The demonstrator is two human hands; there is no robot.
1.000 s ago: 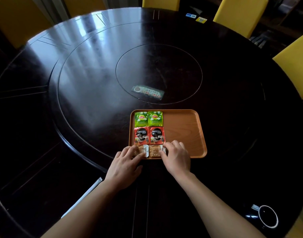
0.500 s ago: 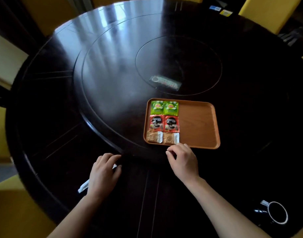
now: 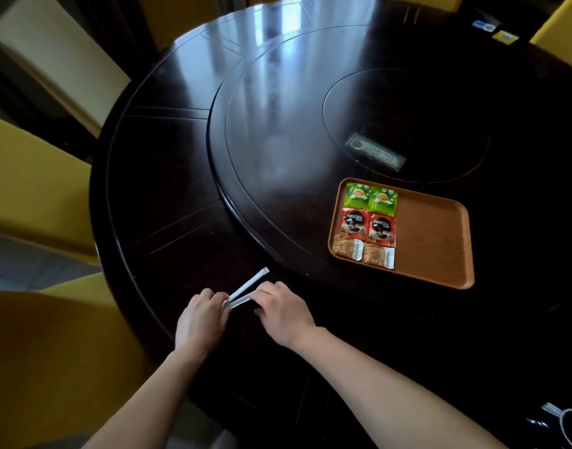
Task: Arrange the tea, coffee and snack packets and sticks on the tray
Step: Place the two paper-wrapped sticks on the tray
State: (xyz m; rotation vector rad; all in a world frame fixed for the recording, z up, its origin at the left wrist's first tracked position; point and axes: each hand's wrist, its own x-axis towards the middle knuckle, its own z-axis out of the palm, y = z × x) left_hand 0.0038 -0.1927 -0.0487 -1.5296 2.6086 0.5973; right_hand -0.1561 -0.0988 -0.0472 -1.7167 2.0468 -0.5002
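Lying between both hands' fingertips, two white sticks (image 3: 246, 291) span left hand (image 3: 202, 317) to right hand (image 3: 283, 311).

Both bare forearms reach forward from the bottom edge and angle inward toward each other. The left hand (image 3: 203, 314) lies palm down, its fingers curled and pinched together at the tips. The right hand (image 3: 283, 311) is just beside it, also palm down, knuckles raised, fingers bent with the tips pointing toward the left hand's fingertips.
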